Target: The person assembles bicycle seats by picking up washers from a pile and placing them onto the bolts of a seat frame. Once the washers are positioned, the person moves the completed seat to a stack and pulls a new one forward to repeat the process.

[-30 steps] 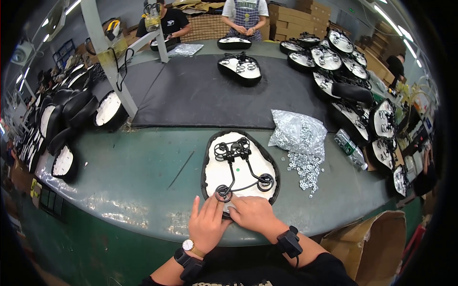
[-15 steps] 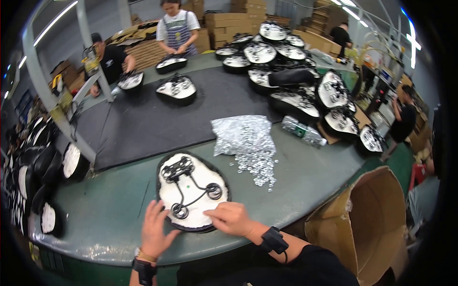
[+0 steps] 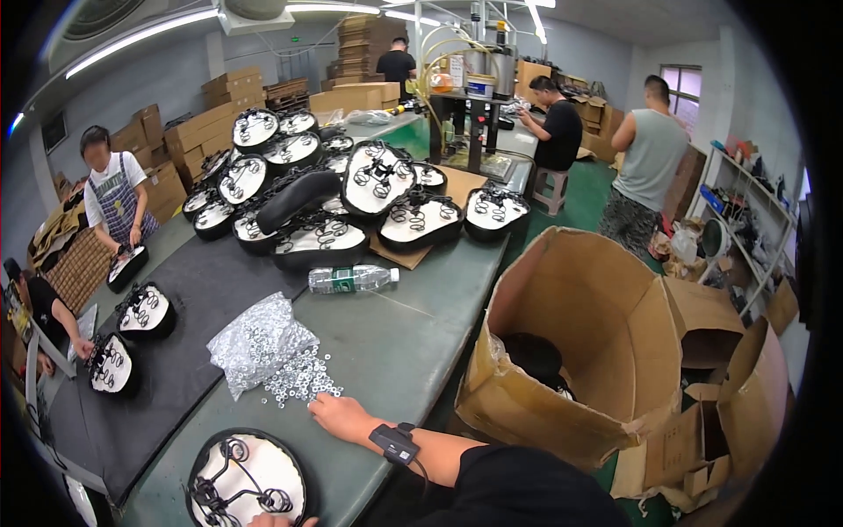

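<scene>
1. Seat (image 3: pixel 268 467), white side up, lies on the bench (image 3: pixel 378 342) by the edge closest to you. It looks light, with a squashy black rim (image 3: pixel 304 487) and stiff wire coils (image 3: pixel 279 501). The rim is likely your best hold; the wires may poke.
2. Your left hand (image 3: pixel 274 521) is by the seat's near rim. Only a bit shows, so I can't tell how open it is or whether it grips.
3. Your right hand (image 3: pixel 341 417) has bent fingers beside the nuts (image 3: pixel 303 378). I can't tell if it holds any. They look hard, tiny and slippery, so pinch them.
4. Past them sit a plastic bag (image 3: pixel 250 338) and a bottle (image 3: pixel 351 279).
</scene>
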### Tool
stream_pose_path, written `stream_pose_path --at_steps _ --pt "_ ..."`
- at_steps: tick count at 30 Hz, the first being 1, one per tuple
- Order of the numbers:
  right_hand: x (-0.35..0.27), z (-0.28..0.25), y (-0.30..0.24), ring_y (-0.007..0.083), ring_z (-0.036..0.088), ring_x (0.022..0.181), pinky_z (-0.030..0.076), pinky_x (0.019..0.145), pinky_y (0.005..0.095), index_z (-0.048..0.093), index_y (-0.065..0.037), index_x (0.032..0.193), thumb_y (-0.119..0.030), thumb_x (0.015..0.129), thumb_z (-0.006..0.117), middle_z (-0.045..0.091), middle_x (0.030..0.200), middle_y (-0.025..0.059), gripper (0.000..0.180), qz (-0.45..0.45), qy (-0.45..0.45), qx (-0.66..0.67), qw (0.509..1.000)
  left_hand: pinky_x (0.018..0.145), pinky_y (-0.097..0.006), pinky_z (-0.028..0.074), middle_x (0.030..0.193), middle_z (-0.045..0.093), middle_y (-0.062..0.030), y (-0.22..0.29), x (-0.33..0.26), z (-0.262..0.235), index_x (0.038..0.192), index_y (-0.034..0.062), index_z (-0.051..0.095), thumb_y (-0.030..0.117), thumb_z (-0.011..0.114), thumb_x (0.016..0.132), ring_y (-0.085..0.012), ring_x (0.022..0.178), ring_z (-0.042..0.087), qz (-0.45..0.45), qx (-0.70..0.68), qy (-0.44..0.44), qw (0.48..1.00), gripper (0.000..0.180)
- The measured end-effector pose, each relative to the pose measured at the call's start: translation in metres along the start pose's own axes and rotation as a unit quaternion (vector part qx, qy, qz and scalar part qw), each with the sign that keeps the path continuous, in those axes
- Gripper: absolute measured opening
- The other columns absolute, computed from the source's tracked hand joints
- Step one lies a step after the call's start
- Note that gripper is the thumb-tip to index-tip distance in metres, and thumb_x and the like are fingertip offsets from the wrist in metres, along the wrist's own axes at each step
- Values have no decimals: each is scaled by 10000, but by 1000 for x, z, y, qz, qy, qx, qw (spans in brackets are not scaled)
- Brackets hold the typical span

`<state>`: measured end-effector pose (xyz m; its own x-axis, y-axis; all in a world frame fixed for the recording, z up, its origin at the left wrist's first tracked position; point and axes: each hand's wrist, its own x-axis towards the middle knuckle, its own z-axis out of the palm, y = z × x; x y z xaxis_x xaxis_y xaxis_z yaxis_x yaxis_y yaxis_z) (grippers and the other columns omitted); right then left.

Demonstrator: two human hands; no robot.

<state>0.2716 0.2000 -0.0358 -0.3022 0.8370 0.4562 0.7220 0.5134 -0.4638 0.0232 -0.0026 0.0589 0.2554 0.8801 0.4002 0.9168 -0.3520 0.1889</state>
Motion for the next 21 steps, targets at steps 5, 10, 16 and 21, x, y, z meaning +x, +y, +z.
stream_pose_path --at_steps 5,10,16,21 --pt "9 6 0 350 712 819 602 673 459 628 -52 1010 -123 898 647 637 957 154 134 -3 -7 -10 1000 665 -492 492 831 635 -185 31 61 41 838 42 654 407 721 944 -392 759 622 -36 30 54 997 386" --pt "14 3 0 371 716 850 604 736 485 630 -27 1063 -139 899 667 670 994 190 201 47 -43 -1 998 887 -479 518 1087 700 -222 19 40 15 1154 24 710 307 785 912 -434 1011 649 -16 -10 21 1000 380" --pt "18 -3 7 396 723 885 603 755 497 642 -20 1029 -132 911 641 699 960 202 162 71 -64 -6 995 1027 -540 409 1239 593 -226 -45 -43 -32 1165 24 629 288 871 801 -428 1186 522 -135 95 107 980 510" --pt "34 12 7 370 729 918 597 769 493 666 -37 1010 -217 919 664 729 997 180 201 52 -125 -70 988 1034 -513 418 1155 635 -213 -55 -60 -38 1106 15 653 235 867 799 -436 1159 545 -105 24 37 994 435"
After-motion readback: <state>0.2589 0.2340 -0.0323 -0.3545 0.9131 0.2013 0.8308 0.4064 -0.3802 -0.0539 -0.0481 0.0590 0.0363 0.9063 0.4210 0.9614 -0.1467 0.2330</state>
